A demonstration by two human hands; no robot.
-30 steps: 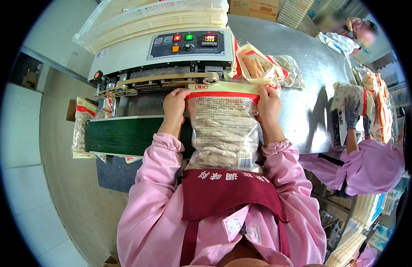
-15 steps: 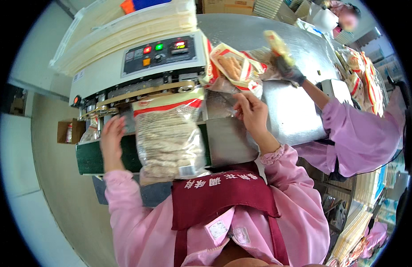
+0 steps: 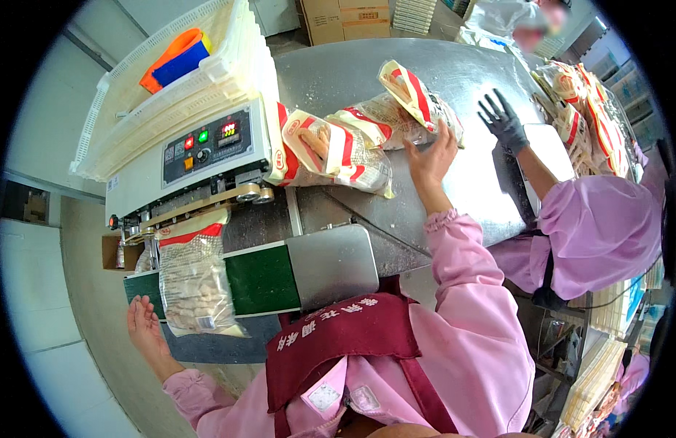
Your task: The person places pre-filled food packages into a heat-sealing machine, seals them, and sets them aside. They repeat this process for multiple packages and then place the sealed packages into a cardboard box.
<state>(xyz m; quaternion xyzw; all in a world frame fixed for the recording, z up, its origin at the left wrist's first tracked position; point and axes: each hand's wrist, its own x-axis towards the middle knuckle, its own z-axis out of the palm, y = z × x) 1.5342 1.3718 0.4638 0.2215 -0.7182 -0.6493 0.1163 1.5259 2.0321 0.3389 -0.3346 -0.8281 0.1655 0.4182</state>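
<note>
A clear plastic bag (image 3: 196, 281) with a red-striped top hangs from the band sealing machine (image 3: 206, 157), its top edge at the machine's belt and its body over the green conveyor (image 3: 261, 281). My left hand (image 3: 144, 328) is open beside the bag's lower left edge, fingers stretched upward; I cannot tell whether it touches the plastic. My right hand (image 3: 433, 160) reaches over the steel table, fingers spread at the near side of a filled bag (image 3: 418, 98), apparently touching it. More red-and-cream bags (image 3: 338, 150) lie overlapping between this one and the machine.
A co-worker's dark-gloved hand (image 3: 504, 125) is spread above the steel table (image 3: 338, 69), right of the bags. White crates (image 3: 228, 66) stand behind the machine, with an orange and blue object (image 3: 179, 60) on top. A small white-topped device (image 3: 548, 150) sits near the co-worker's arm.
The bag at the sealer has travelled left along the belt. My right hand has moved up and right to the far bag. The co-worker has let go of a bag, now lying on the others.
</note>
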